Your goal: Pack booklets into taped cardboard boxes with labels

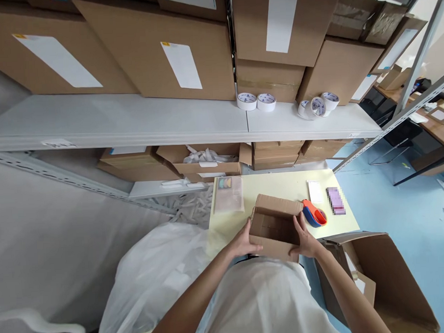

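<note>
Between my two hands is a small open cardboard box [274, 246], its top facing up and its inside bare. My left hand [243, 241] grips the left wall, and my right hand [306, 239] grips the right wall. The box is close to my body, at the near edge of a pale yellow table [274, 184]. Just right of it lies an orange and blue tape dispenser [314, 213]. A clear plastic bag [228, 195] with coloured shapes printed near its top lies on the table's left. Farther right are a white card [314, 191] and a purple pack [335, 201].
A grey shelf [168, 119] crosses ahead, carrying large cartons [187, 55] and several tape rolls [266, 101]. Below it, an open carton [207, 162] holds white strips. A large open carton [396, 276] stands at my right, a translucent plastic bag [156, 277] at my left.
</note>
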Action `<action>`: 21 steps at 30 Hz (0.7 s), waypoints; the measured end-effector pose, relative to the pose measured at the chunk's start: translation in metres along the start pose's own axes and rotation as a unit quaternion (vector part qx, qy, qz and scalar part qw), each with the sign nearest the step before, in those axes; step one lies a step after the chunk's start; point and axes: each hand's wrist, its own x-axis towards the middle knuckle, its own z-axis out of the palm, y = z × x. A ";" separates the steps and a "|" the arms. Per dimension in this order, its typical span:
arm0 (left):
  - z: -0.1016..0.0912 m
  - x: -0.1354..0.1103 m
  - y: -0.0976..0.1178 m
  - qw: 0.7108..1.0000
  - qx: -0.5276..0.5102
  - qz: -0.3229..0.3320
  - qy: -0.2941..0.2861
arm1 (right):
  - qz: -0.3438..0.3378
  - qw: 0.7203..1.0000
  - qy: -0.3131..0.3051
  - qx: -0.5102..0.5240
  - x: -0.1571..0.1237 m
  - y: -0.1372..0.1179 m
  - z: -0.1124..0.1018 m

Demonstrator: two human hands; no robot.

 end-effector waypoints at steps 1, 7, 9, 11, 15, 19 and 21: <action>0.001 -0.001 0.001 1.000 0.020 -0.004 0.003 | 0.000 1.000 0.000 -0.009 0.006 -0.003 -0.002; 0.014 0.003 0.014 0.994 0.078 -0.010 0.070 | -0.016 0.996 -0.006 -0.088 0.046 -0.017 -0.027; 0.018 0.007 0.017 0.993 0.077 -0.009 0.084 | -0.005 0.993 -0.005 -0.119 0.056 -0.018 -0.038; 0.022 0.011 0.018 0.992 0.074 -0.011 0.102 | 0.004 0.990 -0.006 -0.139 0.064 -0.019 -0.047; 0.025 0.019 0.020 0.992 0.045 -0.006 0.114 | 0.012 0.981 0.008 -0.193 0.071 -0.025 -0.054; 0.029 0.021 0.018 0.994 0.010 0.015 0.111 | -0.069 0.966 0.020 -0.249 0.071 -0.059 -0.032; 0.033 0.019 0.015 0.992 -0.011 0.029 0.124 | -0.130 0.963 -0.028 -0.234 0.073 -0.083 -0.012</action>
